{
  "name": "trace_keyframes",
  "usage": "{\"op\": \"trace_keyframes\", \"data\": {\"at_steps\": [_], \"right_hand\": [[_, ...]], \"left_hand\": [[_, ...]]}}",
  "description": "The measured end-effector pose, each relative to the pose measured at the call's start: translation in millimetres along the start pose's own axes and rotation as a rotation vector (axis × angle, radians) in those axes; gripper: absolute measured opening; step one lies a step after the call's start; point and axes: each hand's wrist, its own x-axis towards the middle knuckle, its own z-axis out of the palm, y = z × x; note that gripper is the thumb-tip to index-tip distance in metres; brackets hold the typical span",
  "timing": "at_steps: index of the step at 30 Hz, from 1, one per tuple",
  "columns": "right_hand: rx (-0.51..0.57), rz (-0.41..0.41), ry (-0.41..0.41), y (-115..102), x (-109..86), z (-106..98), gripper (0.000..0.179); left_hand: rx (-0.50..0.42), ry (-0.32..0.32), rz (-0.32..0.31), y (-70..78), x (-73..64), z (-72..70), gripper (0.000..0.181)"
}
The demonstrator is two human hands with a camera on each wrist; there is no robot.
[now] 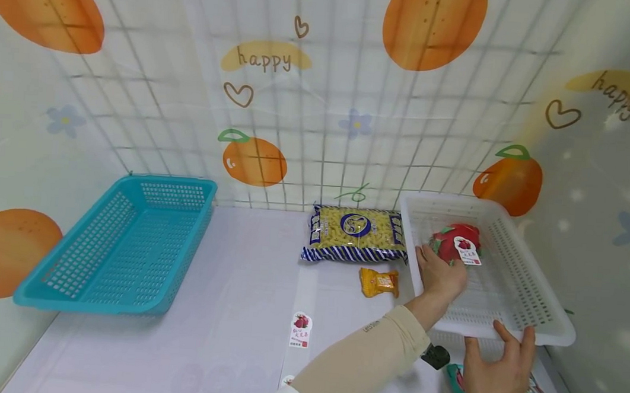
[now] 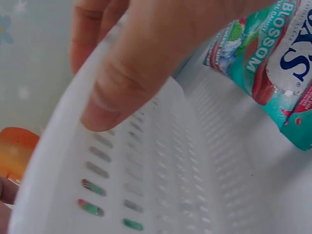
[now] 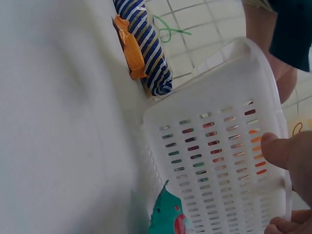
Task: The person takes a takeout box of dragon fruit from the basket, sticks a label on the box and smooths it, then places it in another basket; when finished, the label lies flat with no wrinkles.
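Note:
A white plastic basket (image 1: 525,273) with slotted walls stands at the right, held at two places on its rim. My left hand (image 1: 441,277) grips the left rim, its forearm in a beige sleeve. At the front rim my right hand (image 1: 498,372) holds on; the right wrist view shows its thumb against the slotted wall (image 3: 204,146). Inside the basket lies a red dragon fruit (image 1: 446,239) with a white label, close to my left hand. A teal candy pouch (image 2: 263,68) lies near the front of the basket, partly hidden by my right hand in the head view.
Left of the white basket lie a bag of pasta (image 1: 358,234) and a small orange-wrapped snack (image 1: 379,282). A dark green rounded object (image 1: 436,356) sits by the pouch. A turquoise basket (image 1: 179,284) stands far left. A label (image 1: 301,330) lies on the table.

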Motion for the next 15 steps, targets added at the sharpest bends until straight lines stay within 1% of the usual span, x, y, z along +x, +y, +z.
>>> {"op": "trace_keyframes", "data": {"at_steps": [4,9,10,12,15], "right_hand": [[0.014,-0.030,0.017,0,-1.0,1,0.049],[0.012,-0.034,0.014,-1,-1.8,2,0.049],[0.011,-0.029,0.009,-1,-2.2,2,0.049],[0.013,-0.024,0.007,-2,-2.9,1,0.049],[0.015,-0.025,0.013,-2,-3.8,1,0.049]], "left_hand": [[-0.030,-0.008,0.013,3.9,2.0,-4.3,0.074],[-0.043,-0.021,0.071,10.6,3.4,-11.4,0.063],[-0.045,-0.029,0.082,12.2,3.6,-13.3,0.059],[-0.039,-0.060,0.096,15.9,2.9,-18.3,0.056],[-0.038,-0.123,0.095,21.4,1.6,-26.5,0.059]]}}
